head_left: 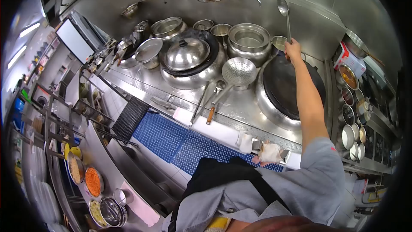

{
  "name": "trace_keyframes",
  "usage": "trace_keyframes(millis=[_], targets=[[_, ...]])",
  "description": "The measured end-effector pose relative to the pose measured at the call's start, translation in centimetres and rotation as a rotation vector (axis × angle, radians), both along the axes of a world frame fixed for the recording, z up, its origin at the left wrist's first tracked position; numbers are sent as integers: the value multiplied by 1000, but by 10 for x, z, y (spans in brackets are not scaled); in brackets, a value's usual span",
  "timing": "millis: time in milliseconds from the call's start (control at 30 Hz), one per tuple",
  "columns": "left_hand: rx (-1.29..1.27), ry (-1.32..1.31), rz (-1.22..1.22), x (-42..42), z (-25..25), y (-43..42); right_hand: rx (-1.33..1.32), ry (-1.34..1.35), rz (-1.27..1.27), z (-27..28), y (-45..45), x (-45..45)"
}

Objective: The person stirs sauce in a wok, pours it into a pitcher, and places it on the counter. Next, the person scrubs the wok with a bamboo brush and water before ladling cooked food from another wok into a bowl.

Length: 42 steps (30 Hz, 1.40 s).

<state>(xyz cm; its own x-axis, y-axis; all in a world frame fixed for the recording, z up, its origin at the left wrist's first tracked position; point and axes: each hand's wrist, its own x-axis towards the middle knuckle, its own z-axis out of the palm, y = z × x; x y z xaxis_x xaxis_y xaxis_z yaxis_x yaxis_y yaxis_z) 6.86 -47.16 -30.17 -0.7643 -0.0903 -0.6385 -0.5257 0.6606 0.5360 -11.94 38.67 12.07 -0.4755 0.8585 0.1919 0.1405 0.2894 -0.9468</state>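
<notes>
My right hand (pixel 293 50), its arm stretched forward, is closed around the handle of a metal ladle (pixel 283 7). The ladle's bowl points up toward the steel back wall. Under my forearm sits a large dark wok (pixel 281 88) on a round steel burner ring. Just beyond the hand is a small metal pot (pixel 279 42), partly hidden by it. To the left, a perforated strainer (pixel 239 71) lies with its wooden-tipped handle toward the front edge. My left hand is out of view.
A domed lid (pixel 187 54) covers another wok on the left burner. A wide steel pot (pixel 249 38) stands between the burners. Seasoning containers (pixel 348 136) line the right side. Behind on the left, a counter holds a bowl of shredded orange food (pixel 93 181).
</notes>
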Motion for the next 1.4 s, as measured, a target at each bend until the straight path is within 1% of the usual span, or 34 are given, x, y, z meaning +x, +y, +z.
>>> trace_keyframes(millis=[33,100,133,200,300,367,400,433,467,500,533,567,600,633,667,700,733,767,800,833,867,900,933,967,1000,1033,1067,1100,1133,1233,1300,1367,1400], targets=[[-10,8,25,1,6,4,93,-83,-9,2,13,-27],[-14,36,78,-1,8,2,220,-129,-5,0,43,-73],[-26,45,103,-1,20,7,287,-159,-3,-5,50,-87],[-48,76,143,-4,28,7,282,-189,64,-15,34,-96],[-137,151,175,-9,33,3,374,-168,88,-33,17,-87],[-321,274,122,-14,33,-4,431,-166,61,-53,11,-71],[-504,416,53,-21,32,-9,445,-170,41,-61,6,-63],[-572,574,76,-34,34,-15,458,-174,20,-70,2,-56],[-605,710,113,-51,42,-19,284,-181,40,-45,-39,-35],[-578,822,158,-77,47,-26,111,-186,56,-24,-78,-17],[-360,809,233,-114,88,-2,35,-93,122,-21,-100,-8],[-149,793,321,-152,139,27,-19,-34,127,-28,-117,-3],[-55,830,337,-193,166,50,-79,30,139,-36,-138,0],[-37,889,243,-238,182,67,-130,56,128,-31,-167,4],[95,847,207,-288,190,86,-153,78,112,-42,-184,6],[216,1020,110,-334,218,126,-158,102,137,-55,-200,11],[197,983,3,-379,247,158,-165,101,117,-60,-221,14],[326,1011,-41,-426,254,190,-180,87,109,-68,-239,17],[437,1027,-151,-476,261,221,-184,123,117,-76,-255,17],[378,1129,-252,-520,273,256,-167,87,87,-83,-273,16],[392,1112,-330,-547,305,288,-179,29,56,-83,-292,15],[333,1226,-363,-587,304,319,-215,-5,25,-82,-313,13],[259,1191,-434,-623,306,347,-185,-7,33,-81,-331,9],[184,1281,-477,-681,308,393,-199,-30,-17,-78,-364,-3],[88,1162,-502,-698,322,415,-178,-80,-26,-78,-377,-5],[-8,1041,-530,-711,335,431,-271,-74,-65,-68,-396,-11],[-76,1011,-572,-726,332,448,-308,-90,-46,-70,-403,-10],[-150,981,-612,-741,326,463,-316,-126,-115,-76,-411,-7],[-226,952,-654,-760,321,471,-312,-102,-126,-83,-418,-3],[-262,752,-976,-803,316,489,-303,-91,-150,-95,-427,-7],[-280,821,-1132,-812,324,482,-302,-100,-170,-94,-434,-3],[-265,865,-973,-813,351,467,-333,-111,-176,-86,-434,-12],[-298,870,-935,-831,350,464,-321,-141,-188,-85,-433,-14]])
